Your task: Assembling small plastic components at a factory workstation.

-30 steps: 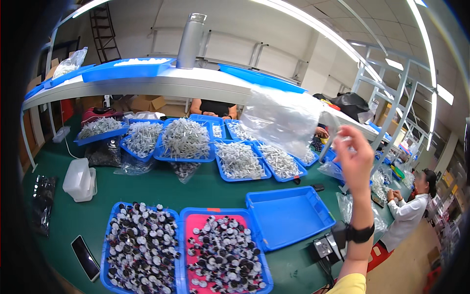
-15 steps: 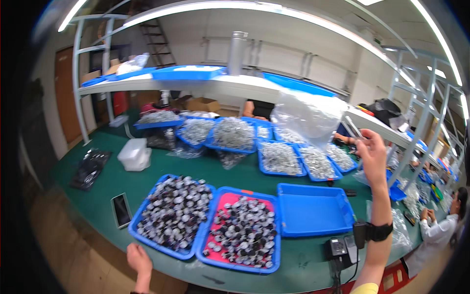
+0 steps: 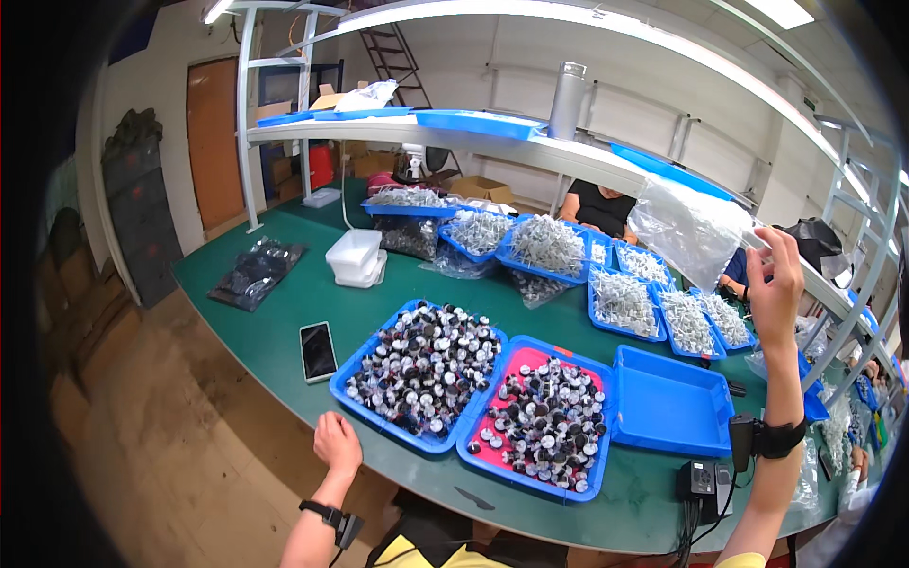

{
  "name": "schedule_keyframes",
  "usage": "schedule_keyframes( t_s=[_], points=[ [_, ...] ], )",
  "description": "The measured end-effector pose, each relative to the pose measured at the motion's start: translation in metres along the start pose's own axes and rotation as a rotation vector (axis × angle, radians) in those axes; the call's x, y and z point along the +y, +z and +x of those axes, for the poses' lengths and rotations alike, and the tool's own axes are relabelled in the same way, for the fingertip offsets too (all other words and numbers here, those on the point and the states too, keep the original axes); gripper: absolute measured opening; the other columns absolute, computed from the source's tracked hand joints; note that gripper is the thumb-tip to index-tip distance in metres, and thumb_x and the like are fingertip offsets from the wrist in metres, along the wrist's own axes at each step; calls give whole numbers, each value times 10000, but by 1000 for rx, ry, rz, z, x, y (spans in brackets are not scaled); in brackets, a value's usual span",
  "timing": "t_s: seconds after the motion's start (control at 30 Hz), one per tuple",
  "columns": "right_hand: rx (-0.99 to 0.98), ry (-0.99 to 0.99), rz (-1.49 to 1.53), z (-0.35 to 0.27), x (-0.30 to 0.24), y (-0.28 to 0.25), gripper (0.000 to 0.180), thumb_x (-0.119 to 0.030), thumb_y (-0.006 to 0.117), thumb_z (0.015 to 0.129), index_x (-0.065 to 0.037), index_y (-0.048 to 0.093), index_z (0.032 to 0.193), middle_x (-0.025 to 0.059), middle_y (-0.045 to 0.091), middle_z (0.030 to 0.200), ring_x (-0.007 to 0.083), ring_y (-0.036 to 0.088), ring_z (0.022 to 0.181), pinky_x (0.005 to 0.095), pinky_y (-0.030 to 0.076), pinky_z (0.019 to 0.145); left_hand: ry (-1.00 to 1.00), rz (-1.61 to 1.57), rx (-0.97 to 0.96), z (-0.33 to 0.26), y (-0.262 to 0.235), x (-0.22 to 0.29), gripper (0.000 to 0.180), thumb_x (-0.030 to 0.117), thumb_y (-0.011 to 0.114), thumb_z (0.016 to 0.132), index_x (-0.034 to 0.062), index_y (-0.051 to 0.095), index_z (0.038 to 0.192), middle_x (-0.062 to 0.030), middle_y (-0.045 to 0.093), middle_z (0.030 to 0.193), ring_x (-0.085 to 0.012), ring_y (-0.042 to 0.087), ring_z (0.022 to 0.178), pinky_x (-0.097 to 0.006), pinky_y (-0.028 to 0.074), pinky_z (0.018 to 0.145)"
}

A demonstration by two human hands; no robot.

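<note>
Two trays [image 3: 388, 415] of parts [image 3: 426, 369] lie before you on the tabletop [image 3: 284, 308] (the phone [image 3: 319, 351] sits to their left), a third tray [image 3: 672, 398] to their right, more trays [image 3: 627, 330] behind.

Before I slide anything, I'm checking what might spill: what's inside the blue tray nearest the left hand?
The blue tray by the left hand holds a heap of small round parts, whitish and black. The heap hides the tray's floor and its own lower layers.

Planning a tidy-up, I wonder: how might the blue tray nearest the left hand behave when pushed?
The blue tray looks stiff, with sides unbowed, and probably heavy, being heaped full. Its loose, rounded parts might roll off.
</note>
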State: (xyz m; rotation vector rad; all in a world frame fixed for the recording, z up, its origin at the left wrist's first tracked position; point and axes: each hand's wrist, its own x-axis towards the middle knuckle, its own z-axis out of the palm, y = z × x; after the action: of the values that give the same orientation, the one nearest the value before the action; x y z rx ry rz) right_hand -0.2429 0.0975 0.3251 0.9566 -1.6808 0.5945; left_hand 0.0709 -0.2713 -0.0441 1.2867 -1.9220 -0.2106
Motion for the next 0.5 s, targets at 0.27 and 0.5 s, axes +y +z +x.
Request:
schedule_keyframes(
  t_s=[0.27,0.5],
  points=[
    [91,66,-54,29,65,87,255,13,571,762,11,534,1014,146,548,954,227,577,767,306,485,624,185,61,-69,-2,-7,-7,111,146,491,811,36,490,819,-119,498,799,-301,511,775,-407,401,656],
    [26,232,-166,102,173,201,192,37,522,684,8,518,874,137,543,786,265,540,756,328,425,684,93,181,-300,-28,-9,-8,274,138,453,815,-9,474,1046,-221,480,1013,-404,438,960,-487,333,855]
  ],
)
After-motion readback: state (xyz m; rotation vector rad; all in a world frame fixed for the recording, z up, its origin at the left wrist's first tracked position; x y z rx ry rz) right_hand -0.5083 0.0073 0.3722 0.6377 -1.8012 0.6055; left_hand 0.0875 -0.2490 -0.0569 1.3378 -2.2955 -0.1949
